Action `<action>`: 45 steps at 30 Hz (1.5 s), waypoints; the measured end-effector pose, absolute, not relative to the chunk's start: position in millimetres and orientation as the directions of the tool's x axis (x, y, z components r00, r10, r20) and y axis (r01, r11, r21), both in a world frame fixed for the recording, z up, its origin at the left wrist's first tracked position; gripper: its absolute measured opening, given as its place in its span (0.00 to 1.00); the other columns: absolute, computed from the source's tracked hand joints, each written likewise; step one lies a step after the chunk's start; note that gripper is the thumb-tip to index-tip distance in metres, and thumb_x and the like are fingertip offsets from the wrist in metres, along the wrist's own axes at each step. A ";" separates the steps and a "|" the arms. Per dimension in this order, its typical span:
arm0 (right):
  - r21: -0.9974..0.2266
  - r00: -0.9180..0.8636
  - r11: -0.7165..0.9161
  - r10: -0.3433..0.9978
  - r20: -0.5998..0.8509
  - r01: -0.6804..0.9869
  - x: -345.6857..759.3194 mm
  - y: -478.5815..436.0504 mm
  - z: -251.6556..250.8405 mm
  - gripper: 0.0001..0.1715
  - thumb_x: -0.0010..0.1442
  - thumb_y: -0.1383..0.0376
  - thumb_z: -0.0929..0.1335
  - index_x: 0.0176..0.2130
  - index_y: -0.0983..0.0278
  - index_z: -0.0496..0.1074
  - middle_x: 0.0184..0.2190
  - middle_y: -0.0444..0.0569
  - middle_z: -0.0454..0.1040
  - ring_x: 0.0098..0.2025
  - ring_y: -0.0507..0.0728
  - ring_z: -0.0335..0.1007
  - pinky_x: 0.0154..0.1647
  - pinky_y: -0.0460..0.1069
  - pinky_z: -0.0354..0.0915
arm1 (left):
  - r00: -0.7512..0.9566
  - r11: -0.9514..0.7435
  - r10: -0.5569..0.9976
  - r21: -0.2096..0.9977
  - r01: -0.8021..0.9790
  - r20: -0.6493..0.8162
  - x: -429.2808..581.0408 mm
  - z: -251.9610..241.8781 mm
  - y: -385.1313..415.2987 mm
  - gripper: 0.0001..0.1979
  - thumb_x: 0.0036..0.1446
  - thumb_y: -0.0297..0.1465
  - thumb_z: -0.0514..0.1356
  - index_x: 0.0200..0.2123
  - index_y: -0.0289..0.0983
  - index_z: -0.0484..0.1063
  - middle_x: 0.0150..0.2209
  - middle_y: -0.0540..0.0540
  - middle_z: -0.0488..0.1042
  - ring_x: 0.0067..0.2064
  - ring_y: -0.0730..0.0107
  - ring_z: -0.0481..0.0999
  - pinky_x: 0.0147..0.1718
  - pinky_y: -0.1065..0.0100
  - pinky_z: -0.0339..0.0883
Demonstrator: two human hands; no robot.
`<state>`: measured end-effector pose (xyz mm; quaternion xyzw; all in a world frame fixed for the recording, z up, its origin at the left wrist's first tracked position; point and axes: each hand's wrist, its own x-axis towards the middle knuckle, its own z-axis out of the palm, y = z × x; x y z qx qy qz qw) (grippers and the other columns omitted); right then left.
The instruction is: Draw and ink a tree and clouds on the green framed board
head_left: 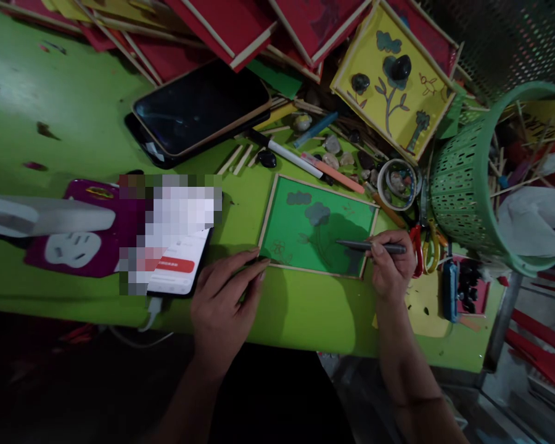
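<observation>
A green card [346, 225] framed with thin wooden sticks lies on the light green table. Grey cloud and flower shapes and thin drawn lines show on it. My right hand [392, 262] is closed around a dark grey pen [358, 245], whose tip points left over the flower stem; whether it touches the card I cannot tell. At the card's lower left corner, my left hand [231, 296] rests with its fingers stretched out, fingertips at the wooden edge and nothing held.
Left of the card lies a lit phone [178, 271] with a cable. Behind are stacked dark phones [203, 105], markers, stones, sticks and a yellow framed picture [391, 86]. On the right stand a green basket [462, 179], a tape roll [398, 185] and scissors [416, 250].
</observation>
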<state>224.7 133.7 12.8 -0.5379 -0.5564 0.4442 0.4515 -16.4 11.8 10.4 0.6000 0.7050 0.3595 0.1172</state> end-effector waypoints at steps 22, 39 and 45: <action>-0.977 -0.025 0.044 0.999 0.040 0.207 225.5 132.6 11.7 0.08 0.59 0.60 0.75 0.34 0.60 0.73 0.26 0.40 0.72 0.25 0.51 0.66 0.29 0.48 0.64 | -0.270 0.042 0.932 0.670 0.742 0.241 -16.3 10.9 11.5 0.14 0.64 0.23 0.62 0.49 0.45 0.78 0.49 0.45 0.81 0.47 0.57 0.81 0.47 0.53 0.74; -0.983 0.038 0.040 0.998 0.048 0.180 224.6 132.7 11.9 0.09 0.58 0.59 0.75 0.35 0.60 0.72 0.26 0.40 0.70 0.25 0.50 0.65 0.28 0.47 0.62 | -0.269 0.033 0.928 0.663 0.748 0.258 -15.6 11.8 12.9 0.14 0.62 0.21 0.64 0.48 0.43 0.78 0.47 0.45 0.82 0.47 0.58 0.81 0.47 0.54 0.74; -0.983 0.110 0.089 0.988 0.107 0.159 219.6 134.8 15.7 0.11 0.56 0.59 0.75 0.34 0.59 0.72 0.27 0.39 0.70 0.25 0.51 0.65 0.27 0.48 0.63 | -0.285 0.042 0.926 0.683 0.729 0.246 -14.2 11.3 12.7 0.14 0.64 0.22 0.61 0.48 0.44 0.78 0.48 0.45 0.82 0.47 0.59 0.82 0.48 0.54 0.74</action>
